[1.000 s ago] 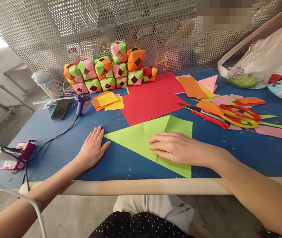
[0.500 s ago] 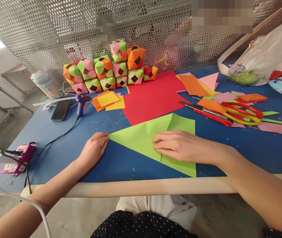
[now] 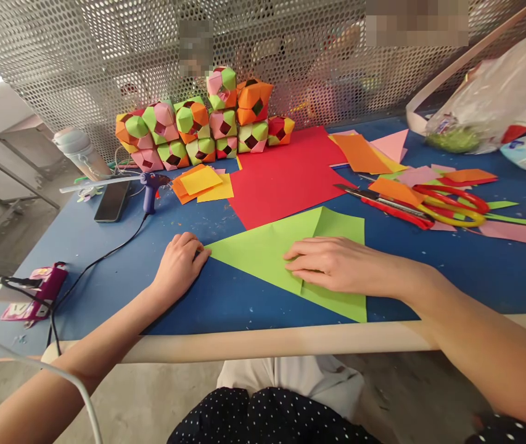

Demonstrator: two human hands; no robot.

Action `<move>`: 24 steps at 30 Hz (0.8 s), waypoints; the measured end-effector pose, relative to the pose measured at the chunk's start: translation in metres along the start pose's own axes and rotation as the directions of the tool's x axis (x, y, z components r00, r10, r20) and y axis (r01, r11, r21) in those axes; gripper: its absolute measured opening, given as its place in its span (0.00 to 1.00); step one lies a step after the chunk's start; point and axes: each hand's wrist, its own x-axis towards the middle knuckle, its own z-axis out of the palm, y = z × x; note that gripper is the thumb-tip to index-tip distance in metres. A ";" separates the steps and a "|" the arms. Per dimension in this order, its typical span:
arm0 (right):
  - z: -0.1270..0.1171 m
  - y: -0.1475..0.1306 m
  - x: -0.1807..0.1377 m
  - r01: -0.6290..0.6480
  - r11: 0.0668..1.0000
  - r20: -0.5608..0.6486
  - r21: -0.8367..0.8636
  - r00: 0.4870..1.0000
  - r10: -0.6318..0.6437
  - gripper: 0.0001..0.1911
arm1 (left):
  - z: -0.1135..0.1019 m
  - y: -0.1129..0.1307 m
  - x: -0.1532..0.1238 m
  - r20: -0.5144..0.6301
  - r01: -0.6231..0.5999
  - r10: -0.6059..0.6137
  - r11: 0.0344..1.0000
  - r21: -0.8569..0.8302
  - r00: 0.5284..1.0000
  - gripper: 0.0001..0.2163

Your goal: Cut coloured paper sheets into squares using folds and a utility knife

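A sheet of light green paper [image 3: 263, 250] lies folded on the blue table, with two edges brought in to a sharp point at its left. My left hand [image 3: 183, 264] is closed at that point, its curled fingers and thumb against the tip. Across the folded flaps rests my right hand [image 3: 325, 262], fingers stretched out and pressing down on the paper. The underside of the sheet is hidden. Just beyond it lies a large red sheet of paper [image 3: 285, 179], touching or nearly touching its upper edge.
Stacked paper balls [image 3: 198, 126] stand against the perforated metal screen [image 3: 327, 68]. A purple glue gun [image 3: 150, 192] with a black cord, a phone [image 3: 112, 200] and a bottle [image 3: 81, 153] are at left. Scissors [image 3: 457, 206], a utility knife [image 3: 392, 206] and paper scraps lie at right.
The thumb of my left hand has shifted to the paper's tip and its knuckles have risen slightly. My right hand stays in place on the paper. The view has tilted slightly.
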 end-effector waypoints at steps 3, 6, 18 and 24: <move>0.001 0.001 0.001 0.011 1.000 -0.010 -0.013 1.000 -0.011 0.17 | -0.002 0.012 0.007 0.074 0.027 -0.044 0.974 0.224 0.996 0.17; 0.000 0.001 0.002 0.022 1.000 -0.004 -0.005 1.000 -0.022 0.17 | -0.001 0.023 0.014 0.097 0.008 -0.049 0.924 0.383 0.994 0.17; -0.005 0.001 0.006 -0.012 0.999 0.039 0.046 0.999 0.010 0.14 | 0.008 0.085 0.018 0.201 -0.157 0.089 0.922 0.353 0.976 0.18; -0.007 0.007 0.011 -0.041 0.981 0.010 0.191 0.999 0.040 0.13 | 0.007 0.097 0.017 0.229 -0.160 0.083 0.926 0.341 0.970 0.25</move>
